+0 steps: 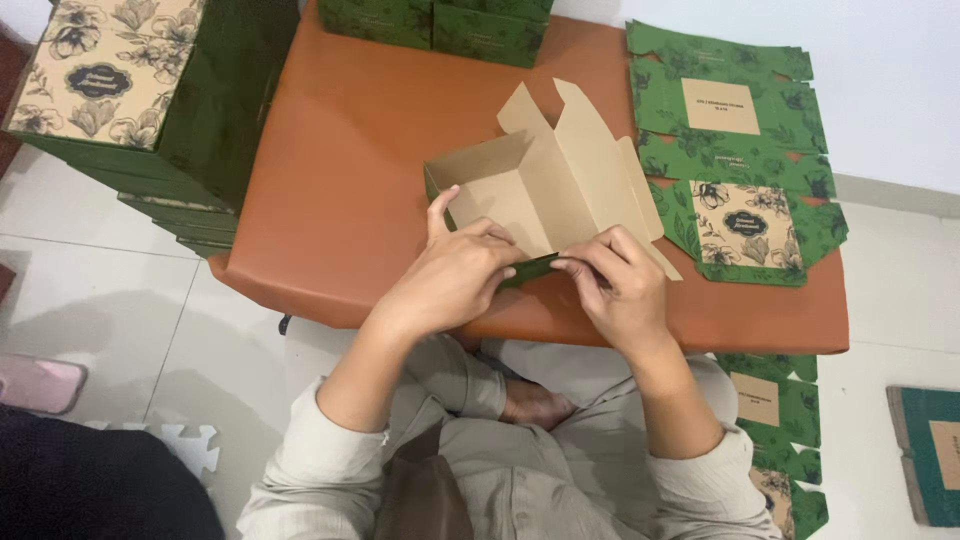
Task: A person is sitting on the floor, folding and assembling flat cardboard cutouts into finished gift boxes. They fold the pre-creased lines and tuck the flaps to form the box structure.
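Note:
A half-folded cardboard box (pixel 550 180), brown inside and green with a floral print outside, lies on the orange-brown low table (pixel 350 150). My left hand (pixel 455 275) grips its near wall, thumb up against the left side panel. My right hand (pixel 618 285) pinches the near edge of the same box close to the left hand's fingertips. The box's lid flaps stand open toward the far side.
A stack of flat green box blanks (pixel 730 120) lies at the table's right. Finished green boxes with floral lids (pixel 110 80) are stacked at the left and at the table's far edge (pixel 440 25). More flat blanks (pixel 775 410) lie on the floor at right.

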